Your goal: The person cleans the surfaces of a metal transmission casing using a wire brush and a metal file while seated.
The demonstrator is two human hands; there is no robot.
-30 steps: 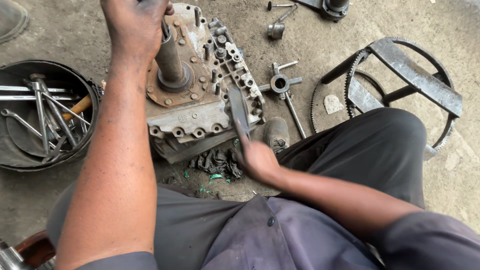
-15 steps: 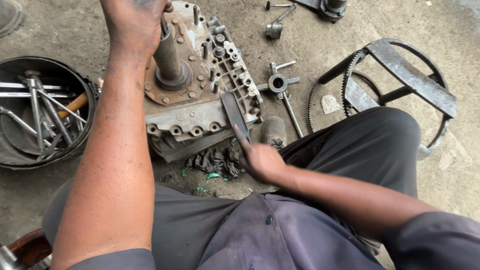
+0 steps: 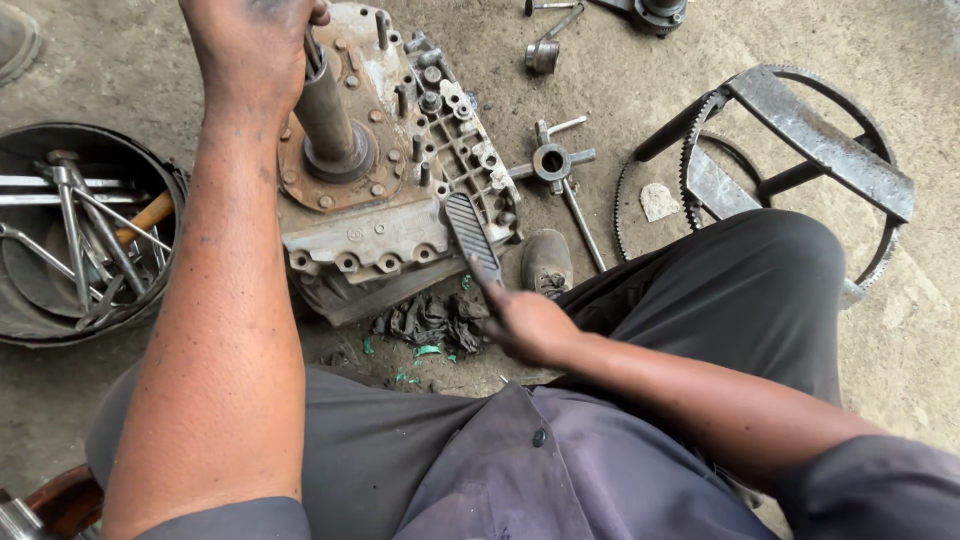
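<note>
- Several long spanners and rods, one with an orange handle, lie crossed in a round metal tub at the far left, on the concrete floor.
- Just right of the tub, the left hand is at the top edge of the picture, its fingers wrapped tight round the upper end of a thick steel shaft.
- That shaft stands up, a little tilted, from a rusty round flange on the gearbox housing, which rests on the floor between the tub and the person's right knee.
- Short studs ring the housing, and a pale ribbed part runs along its right side.
- Near its front edge lies a heap of dark rags with green flecks about it.
- To the right, the right hand is closed round the handle of a flat file, whose toothed blade lies across the housing's near right corner, touching it.
- Beyond the file, a small cross-shaped metal piece lies on the floor, a thin rod beside it.
- Farther right, a toothed ring with flat steel bars lies past the dark trouser leg.
</note>
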